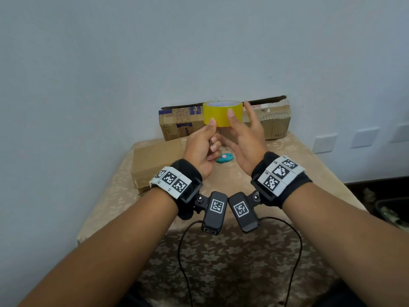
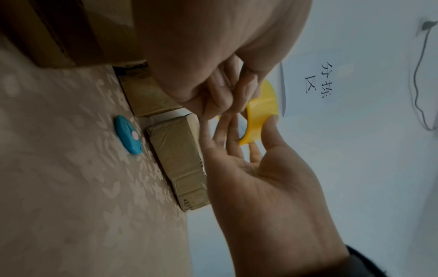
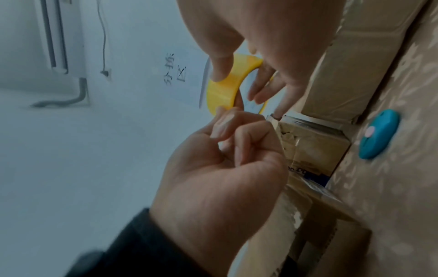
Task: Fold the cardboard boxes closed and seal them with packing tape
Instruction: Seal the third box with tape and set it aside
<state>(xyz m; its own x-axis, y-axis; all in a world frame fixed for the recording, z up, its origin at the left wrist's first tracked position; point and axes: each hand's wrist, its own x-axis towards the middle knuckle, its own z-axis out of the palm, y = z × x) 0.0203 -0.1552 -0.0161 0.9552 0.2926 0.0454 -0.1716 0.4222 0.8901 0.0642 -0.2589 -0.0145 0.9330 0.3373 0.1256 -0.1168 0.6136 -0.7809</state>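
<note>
A yellow roll of packing tape (image 1: 222, 114) is held up in the air above the table, between both hands. My right hand (image 1: 238, 111) grips it with the thumb on the outer face and the fingers reaching into the core (image 2: 244, 129). My left hand (image 1: 213, 129) pinches the roll's near lower edge with thumb and curled forefinger (image 3: 227, 116). A long worn cardboard box (image 1: 272, 122) stands against the wall behind the roll. A flatter closed cardboard box (image 1: 155, 160) lies at the left of the table, below my left hand.
A small teal cutter (image 1: 224, 157) with a pink button lies on the floral tablecloth (image 1: 287, 173) under the hands. The table's edges drop off left and right. Wall sockets (image 1: 325, 141) and a dark bin (image 1: 391, 211) are at the right.
</note>
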